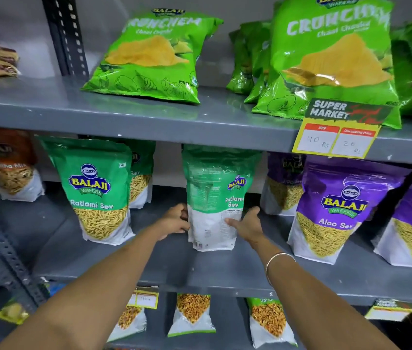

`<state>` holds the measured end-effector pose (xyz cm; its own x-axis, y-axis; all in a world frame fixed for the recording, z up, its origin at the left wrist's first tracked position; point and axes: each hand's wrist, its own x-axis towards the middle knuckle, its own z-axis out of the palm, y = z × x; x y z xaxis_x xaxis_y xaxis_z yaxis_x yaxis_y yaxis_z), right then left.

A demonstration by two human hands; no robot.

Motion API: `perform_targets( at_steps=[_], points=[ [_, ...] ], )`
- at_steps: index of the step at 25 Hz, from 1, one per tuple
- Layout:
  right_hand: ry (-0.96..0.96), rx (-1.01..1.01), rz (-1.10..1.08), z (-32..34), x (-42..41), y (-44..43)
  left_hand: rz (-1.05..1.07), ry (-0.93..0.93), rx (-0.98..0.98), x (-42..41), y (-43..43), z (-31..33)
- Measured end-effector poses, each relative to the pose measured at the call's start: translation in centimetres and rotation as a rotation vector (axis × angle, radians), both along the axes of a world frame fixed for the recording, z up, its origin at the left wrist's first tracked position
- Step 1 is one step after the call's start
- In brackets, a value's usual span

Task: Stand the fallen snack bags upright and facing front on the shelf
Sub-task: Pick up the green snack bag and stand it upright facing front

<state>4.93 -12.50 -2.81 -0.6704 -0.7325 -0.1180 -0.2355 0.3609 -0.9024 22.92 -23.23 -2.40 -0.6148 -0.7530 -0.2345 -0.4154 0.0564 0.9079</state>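
A green and white Ratlami Sev bag (215, 195) stands upright in the middle of the grey middle shelf (149, 271), its printed back side turned toward me. My left hand (174, 221) grips its lower left edge and my right hand (247, 223) holds its lower right edge, thumb on the white panel. To the left, another Ratlami Sev bag (99, 193) stands upright and faces front, with one more behind it (140, 178).
Purple Aloo Sev bags (336, 210) stand to the right on the same shelf. Green Crunchem bags (154, 56) lean on the upper shelf above a yellow price tag (336, 140). An orange bag (13, 168) is at far left. Several small bags sit on the lower shelf (192, 317).
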Motion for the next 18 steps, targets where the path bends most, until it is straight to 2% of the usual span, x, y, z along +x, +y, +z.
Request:
perform_targets(
  at_steps=[4, 7, 9, 13, 18],
  points=[
    [-0.174, 0.027, 0.012, -0.9, 0.0, -0.3, -0.061, -0.039, 0.072, 0.9, 0.1, 0.5],
    [-0.185, 0.068, 0.207, -1.0, -0.1, 0.1, -0.098, -0.082, 0.018, 0.7, 0.3, 0.7],
    [-0.089, 0.117, 0.341, -0.9, -0.3, 0.4, -0.106, -0.096, 0.020, 0.4, 0.3, 0.9],
    [-0.137, 0.130, 0.574, -0.2, 0.2, 0.8, 0.037, 0.003, 0.051, -0.4, 0.5, 0.8],
    [-0.082, 0.061, 0.451, -0.3, 0.4, 0.7, 0.035, -0.043, -0.081, -1.6, 0.8, 1.1]
  ],
)
